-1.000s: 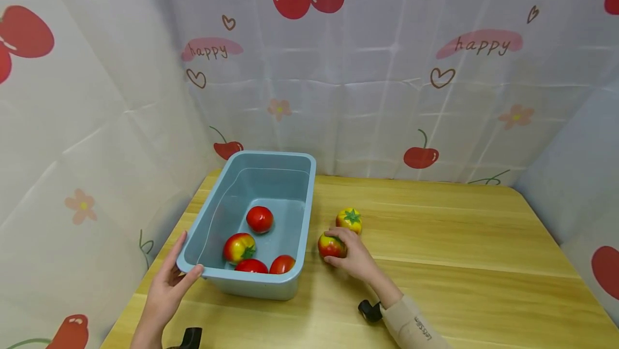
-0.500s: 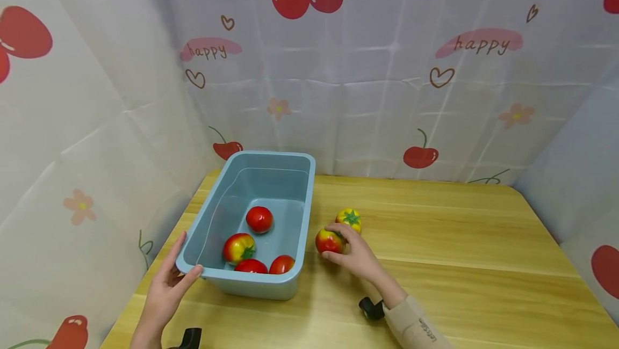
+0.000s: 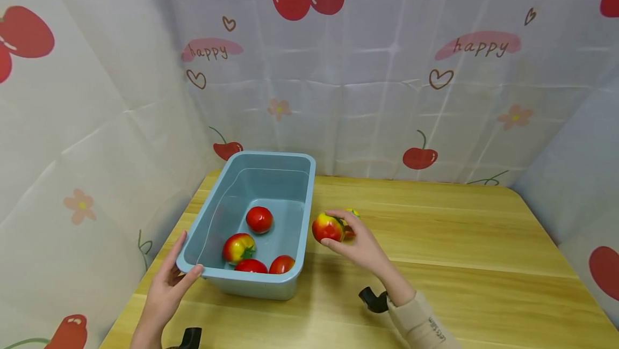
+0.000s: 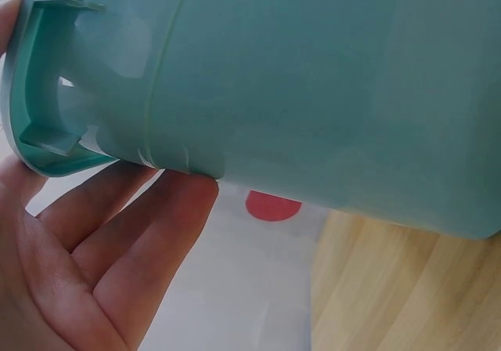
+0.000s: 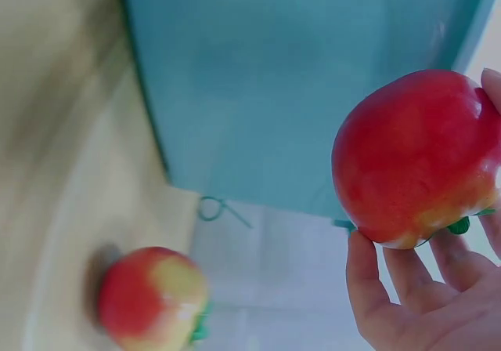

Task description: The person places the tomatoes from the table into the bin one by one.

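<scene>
My right hand (image 3: 362, 245) holds a red-and-yellow tomato (image 3: 327, 227) with a green calyx between thumb and fingertips. In the right wrist view that tomato (image 5: 415, 159) is off the table, beside the outer wall of the blue plastic bin (image 3: 307, 219). Behind the hand, a second red-and-yellow tomato (image 3: 350, 232) lies on the table, mostly hidden in the head view. My left hand (image 3: 162, 290) grips the bin's near left corner; its fingers (image 4: 156, 237) lie against the outer wall below the rim. Several tomatoes lie inside the bin, among them a red one (image 3: 259, 219) and a red-and-yellow one (image 3: 239, 248).
The wooden table (image 3: 435, 231) extends to the right of the bin. A curtain (image 3: 367, 96) printed with cherries hangs behind and along the sides. A black wrist mount (image 3: 373, 300) sits at my right wrist, another (image 3: 191, 338) by the left.
My right hand has lifted the tomato off the table and moved it slightly away from me, covering more of the tomato behind. The left hand and the bin have stayed put.
</scene>
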Demonstrator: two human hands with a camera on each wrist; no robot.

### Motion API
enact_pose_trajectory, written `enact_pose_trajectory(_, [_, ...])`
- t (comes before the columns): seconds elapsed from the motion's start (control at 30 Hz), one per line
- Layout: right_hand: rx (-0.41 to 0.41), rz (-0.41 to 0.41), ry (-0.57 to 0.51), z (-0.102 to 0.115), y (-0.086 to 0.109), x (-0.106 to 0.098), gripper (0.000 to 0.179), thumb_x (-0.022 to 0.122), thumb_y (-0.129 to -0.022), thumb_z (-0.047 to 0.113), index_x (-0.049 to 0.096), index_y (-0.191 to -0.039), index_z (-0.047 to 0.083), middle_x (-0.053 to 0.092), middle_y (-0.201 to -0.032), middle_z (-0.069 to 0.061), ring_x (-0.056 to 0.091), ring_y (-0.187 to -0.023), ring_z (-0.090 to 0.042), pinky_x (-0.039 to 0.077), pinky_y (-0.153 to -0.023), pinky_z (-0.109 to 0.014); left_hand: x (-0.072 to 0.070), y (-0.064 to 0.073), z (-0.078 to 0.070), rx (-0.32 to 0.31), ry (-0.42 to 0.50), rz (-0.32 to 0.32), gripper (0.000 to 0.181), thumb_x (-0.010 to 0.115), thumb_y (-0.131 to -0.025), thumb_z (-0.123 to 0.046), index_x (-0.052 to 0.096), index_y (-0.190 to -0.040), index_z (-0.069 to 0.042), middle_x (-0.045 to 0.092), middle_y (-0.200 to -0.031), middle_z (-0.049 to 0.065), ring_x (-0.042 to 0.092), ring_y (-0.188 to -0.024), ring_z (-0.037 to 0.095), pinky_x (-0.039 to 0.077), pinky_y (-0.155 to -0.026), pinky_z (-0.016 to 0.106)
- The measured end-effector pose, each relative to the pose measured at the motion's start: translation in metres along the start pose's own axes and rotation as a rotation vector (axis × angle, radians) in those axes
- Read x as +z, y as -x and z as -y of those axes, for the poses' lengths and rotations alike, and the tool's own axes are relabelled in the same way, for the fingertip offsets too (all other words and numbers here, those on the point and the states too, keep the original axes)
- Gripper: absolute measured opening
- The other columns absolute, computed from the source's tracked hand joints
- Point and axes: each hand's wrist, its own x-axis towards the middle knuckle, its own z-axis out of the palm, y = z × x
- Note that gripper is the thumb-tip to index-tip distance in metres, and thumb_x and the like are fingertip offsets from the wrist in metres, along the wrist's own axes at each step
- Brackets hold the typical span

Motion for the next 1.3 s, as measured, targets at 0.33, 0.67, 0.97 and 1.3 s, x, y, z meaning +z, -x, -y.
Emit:
enact_pose_trajectory(0.33, [0.003,0.016,-0.068,0.063,0.003,-0.014,0.050,0.073,-0.083,0.012,0.053,-0.128,0.011,0.050,-0.129,-0.009,0.051,-0.105,-0.031,0.051,-0.080,-0.040,0.000,0.000,0.000,-0.003,0.007,0.002,0.074,0.062,-0.091,-0.008,0.023,-0.150,-0.029,0.027,-0.147,0.018,0.046,-0.103,-0.006,0.045,-0.078,0.011])
enact_pose_trajectory(0.67, [-0.044,0.009,-0.128,0.088,0.002,-0.011,0.050,0.072,-0.082,0.007,0.053,-0.129,0.010,0.051,-0.129,-0.008,0.050,-0.108,-0.031,0.051,-0.081,-0.034,-0.001,0.001,-0.002,-0.022,-0.015,-0.001,0.074,0.062,-0.091,-0.010,0.023,-0.150,-0.030,0.029,-0.146,0.018,0.046,-0.101,-0.006,0.045,-0.077,0.011])
enact_pose_trajectory(0.97, [-0.113,0.047,-0.164,0.093,-0.001,0.004,0.056,0.072,-0.082,0.005,0.048,-0.132,0.006,0.049,-0.132,-0.006,0.048,-0.116,-0.021,0.044,-0.092,-0.040,-0.001,0.001,-0.001,-0.022,-0.013,-0.001,0.074,0.063,-0.091,-0.010,0.023,-0.150,-0.030,0.029,-0.145,0.019,0.046,-0.101,-0.006,0.045,-0.077,0.011])
enact_pose_trajectory(1.3, [-0.160,0.093,-0.150,0.100,-0.001,0.014,0.055,0.072,-0.082,0.005,0.049,-0.132,0.005,0.049,-0.133,-0.006,0.046,-0.119,-0.020,0.044,-0.094,-0.041,0.000,0.000,-0.001,0.002,-0.003,-0.003,0.074,0.062,-0.091,-0.008,0.023,-0.150,-0.028,0.029,-0.146,0.018,0.047,-0.103,-0.005,0.045,-0.077,0.011])
